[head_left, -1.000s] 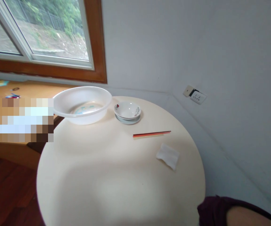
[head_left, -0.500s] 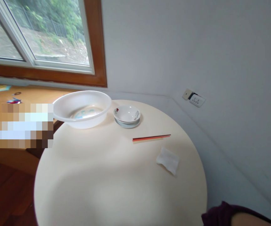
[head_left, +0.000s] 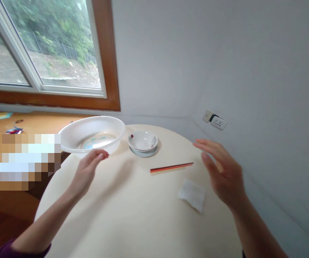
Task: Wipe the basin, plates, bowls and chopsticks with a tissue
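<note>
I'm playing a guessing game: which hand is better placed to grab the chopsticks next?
Probably the right hand: it looks empty, open and closer to the chopsticks. The left hand appears farther off, near the basin.

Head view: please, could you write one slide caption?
Left hand and right hand at a round table with plastic basin, patterned bowl, chopsticks and a cloth or tissue.

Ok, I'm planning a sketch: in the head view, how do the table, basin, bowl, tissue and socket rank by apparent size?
1. Table
2. Basin
3. Bowl and tissue: too alike to rank, and the tissue lies nearer, which flatters it
4. Socket
</note>
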`<control>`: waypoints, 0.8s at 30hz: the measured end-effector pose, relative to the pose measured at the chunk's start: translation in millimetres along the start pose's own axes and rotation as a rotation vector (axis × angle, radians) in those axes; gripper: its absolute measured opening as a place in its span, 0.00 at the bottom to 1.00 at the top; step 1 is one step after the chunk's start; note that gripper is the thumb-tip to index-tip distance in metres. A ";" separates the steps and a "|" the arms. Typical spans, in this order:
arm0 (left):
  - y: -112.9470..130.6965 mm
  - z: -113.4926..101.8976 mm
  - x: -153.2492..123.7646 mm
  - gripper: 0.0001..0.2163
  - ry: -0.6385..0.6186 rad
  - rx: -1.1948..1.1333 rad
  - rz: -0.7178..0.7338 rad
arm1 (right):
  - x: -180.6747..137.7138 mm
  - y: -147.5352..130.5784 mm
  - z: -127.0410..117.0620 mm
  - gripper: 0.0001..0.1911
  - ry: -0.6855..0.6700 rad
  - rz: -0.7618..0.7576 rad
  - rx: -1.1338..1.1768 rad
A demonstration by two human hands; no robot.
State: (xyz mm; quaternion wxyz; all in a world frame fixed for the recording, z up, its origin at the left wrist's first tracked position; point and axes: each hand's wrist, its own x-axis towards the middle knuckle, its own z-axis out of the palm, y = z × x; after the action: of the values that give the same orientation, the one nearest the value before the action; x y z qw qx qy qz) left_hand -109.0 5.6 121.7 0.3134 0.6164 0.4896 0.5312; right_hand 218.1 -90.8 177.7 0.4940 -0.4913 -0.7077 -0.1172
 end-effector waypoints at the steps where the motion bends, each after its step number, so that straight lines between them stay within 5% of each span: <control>1: -8.4 12.9 1.7 0.12 -0.059 -0.044 -0.051 | -2.1 8.5 10.0 0.14 -0.080 0.012 -0.051; 4: -40.3 51.1 4.7 0.13 -0.198 -0.118 -0.187 | -19.3 38.1 37.8 0.17 -0.361 0.070 -0.208; 9: -78.3 85.9 1.8 0.10 -0.233 0.019 -0.141 | -55.5 71.7 66.2 0.22 -0.689 0.164 -0.347; 15: -82.2 88.1 -4.8 0.09 -0.352 0.127 -0.049 | -70.2 101.8 86.0 0.24 -0.817 0.225 -0.385; 24: -82.2 87.5 -6.1 0.09 -0.368 0.137 -0.052 | -48.9 122.4 108.0 0.32 -0.942 0.226 -0.365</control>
State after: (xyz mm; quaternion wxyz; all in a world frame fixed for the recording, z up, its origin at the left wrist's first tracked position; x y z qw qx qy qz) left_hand -46.8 38.2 24.1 0.3688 0.7101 0.4747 0.3666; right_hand 255.8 11.2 46.5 0.0376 -0.6423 -0.7640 0.0492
